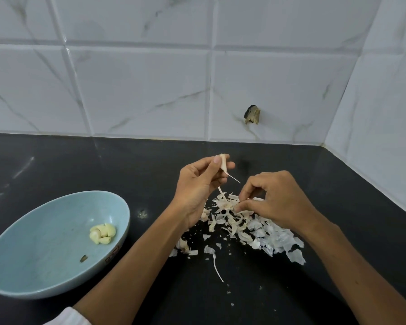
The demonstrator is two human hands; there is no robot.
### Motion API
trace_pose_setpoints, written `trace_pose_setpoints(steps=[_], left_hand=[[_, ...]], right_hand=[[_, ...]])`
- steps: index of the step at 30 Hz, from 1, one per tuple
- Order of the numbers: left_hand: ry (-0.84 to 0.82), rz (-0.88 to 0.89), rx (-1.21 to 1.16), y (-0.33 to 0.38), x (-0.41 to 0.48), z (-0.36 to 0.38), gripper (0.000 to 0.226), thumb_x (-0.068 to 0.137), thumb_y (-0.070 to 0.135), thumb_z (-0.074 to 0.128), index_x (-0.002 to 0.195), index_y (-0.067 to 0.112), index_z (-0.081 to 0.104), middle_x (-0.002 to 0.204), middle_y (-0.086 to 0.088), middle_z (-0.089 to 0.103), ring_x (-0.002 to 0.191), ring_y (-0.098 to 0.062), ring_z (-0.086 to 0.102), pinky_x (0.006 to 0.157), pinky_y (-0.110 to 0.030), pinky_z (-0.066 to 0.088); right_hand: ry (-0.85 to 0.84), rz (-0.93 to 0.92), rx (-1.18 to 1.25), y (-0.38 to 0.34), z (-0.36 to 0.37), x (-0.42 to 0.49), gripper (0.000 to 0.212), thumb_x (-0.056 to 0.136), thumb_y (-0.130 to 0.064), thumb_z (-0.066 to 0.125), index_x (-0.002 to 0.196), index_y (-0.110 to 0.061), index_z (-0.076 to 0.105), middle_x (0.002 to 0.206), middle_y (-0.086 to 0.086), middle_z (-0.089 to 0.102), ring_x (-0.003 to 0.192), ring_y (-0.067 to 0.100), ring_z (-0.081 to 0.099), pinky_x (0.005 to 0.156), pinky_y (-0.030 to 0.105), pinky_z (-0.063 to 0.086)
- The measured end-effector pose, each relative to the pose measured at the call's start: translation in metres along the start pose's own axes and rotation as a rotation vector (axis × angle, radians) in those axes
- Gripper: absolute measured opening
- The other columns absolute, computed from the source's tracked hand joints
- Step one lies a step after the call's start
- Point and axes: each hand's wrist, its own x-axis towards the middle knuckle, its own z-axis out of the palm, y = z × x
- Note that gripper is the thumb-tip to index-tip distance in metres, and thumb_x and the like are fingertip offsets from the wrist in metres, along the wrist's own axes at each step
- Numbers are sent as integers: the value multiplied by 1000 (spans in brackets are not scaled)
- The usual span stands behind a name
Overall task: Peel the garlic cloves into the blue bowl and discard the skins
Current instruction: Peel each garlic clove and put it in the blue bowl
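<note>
Peeling step: my left hand pinches 1 clove, my right hand pinches loose skins; next, likely, stripping the clove's tail.

A home kitchen: a black stone counter meets a corner of white marbled wall tiles, with garlic skins beside a bowl.

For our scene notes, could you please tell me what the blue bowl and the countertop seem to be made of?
Blue bowl: likely glazed ceramic or melamine; smooth, faintly speckled, soft sheen. Countertop: probably polished dark stone; black with pale veins and dull reflections.
</note>
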Motion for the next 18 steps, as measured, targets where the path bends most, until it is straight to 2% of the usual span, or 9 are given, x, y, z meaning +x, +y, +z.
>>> trace_pose_setpoints(steps=[1, 3, 5, 8, 10, 12, 14, 18], left_hand=[[-7, 4, 3, 0, 0, 0, 21, 101, 17, 58, 111, 7, 74, 101, -8, 78, 76, -8, 63, 79, -21, 57], [-17, 13, 8, -1, 0, 1, 20, 101, 16, 59, 109, 8, 75, 97, -6, 77, 75, -7, 63, 80, -21, 58], [-25, 10, 8, -2, 0, 1, 20, 100, 16, 59, 108, 8, 76, 94, -5, 76, 75, -8, 62, 81, -21, 58], [-64, -13, 18, -4, 0, 1, 20, 100, 17, 59, 106, 10, 77, 92, -4, 74, 77, -9, 61, 80, -21, 57], [-103, -23, 38, -6, -1, 3, 21, 100, 17, 60, 108, 9, 78, 93, -5, 74, 78, -11, 60, 80, -22, 56], [-142, -33, 56, -9, -3, 5, 23, 101, 17, 59, 111, 5, 76, 90, -5, 73, 78, -11, 60, 79, -22, 55], [-176, -44, 69, -10, -4, 8, 25, 101, 15, 57, 112, 1, 74, 85, -4, 71, 76, -11, 59, 78, -22, 55], [-191, -56, 55, -10, -7, 12, 21, 101, 14, 57, 103, 4, 75, 83, -4, 70, 76, -12, 58, 81, -24, 56]], right_hand=[[-16, 18, -12, 2, 0, 0, 18, 70, -36, 90, 73, -27, 75, 73, -16, 70, 75, 4, 65, 73, 32, 56], [-48, -11, -53, 6, -1, 0, 9, 78, -20, 86, 78, -25, 78, 82, -17, 72, 82, 2, 65, 79, 32, 56], [-21, -73, -118, 11, -2, 0, 17, 85, -9, 77, 85, -25, 80, 89, -18, 74, 86, 1, 64, 81, 29, 54], [183, -51, -79, 10, -7, 0, 6, 89, -19, 76, 91, -25, 77, 83, -16, 71, 75, 4, 63, 69, 15, 46], [371, -49, 21, 5, -7, 1, 11, 89, -19, 77, 100, -19, 75, 85, -10, 70, 72, 10, 63, 63, 12, 46], [469, -86, 81, 0, -6, 2, 19, 90, -16, 76, 109, -15, 74, 90, -5, 71, 72, 13, 64, 62, 16, 50], [469, -124, 75, -3, -4, 3, 22, 90, -15, 76, 111, -15, 75, 95, -4, 71, 72, 13, 63, 63, 20, 52], [437, -155, 90, -3, -3, 3, 12, 90, -15, 76, 101, -14, 78, 96, -5, 72, 77, 11, 68, 65, 29, 55]])
